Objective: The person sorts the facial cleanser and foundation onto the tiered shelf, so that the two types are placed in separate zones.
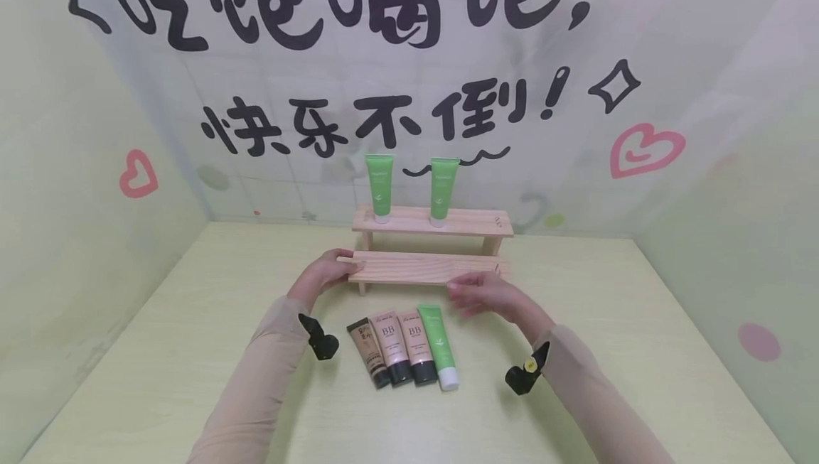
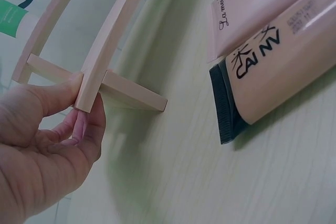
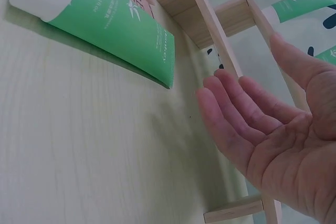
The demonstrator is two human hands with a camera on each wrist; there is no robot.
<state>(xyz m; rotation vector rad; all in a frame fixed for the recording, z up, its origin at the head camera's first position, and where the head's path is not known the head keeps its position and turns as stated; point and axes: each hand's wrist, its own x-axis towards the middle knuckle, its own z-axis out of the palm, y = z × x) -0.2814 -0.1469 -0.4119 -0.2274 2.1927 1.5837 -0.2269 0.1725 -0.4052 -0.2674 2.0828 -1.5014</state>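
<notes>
left hand [image 1: 326, 269] pinches left end of lower shelf [image 1: 409, 267]; right hand [image 1: 489, 293] holds nothing, fingers loosely extended near shelf's right front. two green tubes [image 1: 380, 183] upright on upper shelf [image 1: 409, 219], four tubes [image 1: 392, 341] lying in front.

And it's the wooden stand [image 1: 431, 266], pale w/ visible grain, 2 tiers, upright @ approx 12 o'clock on the tabletop [image 1: 160, 343], length running 9 to 3! Rear step [image 1: 409, 221] rides higher, twd 12; front step [image 1: 397, 271] sits lower, twd 6, legs under both. Left hand [image 1: 328, 268] pinches the front step's 9 o'clock end, thumb on top, fingers underneath.
</notes>
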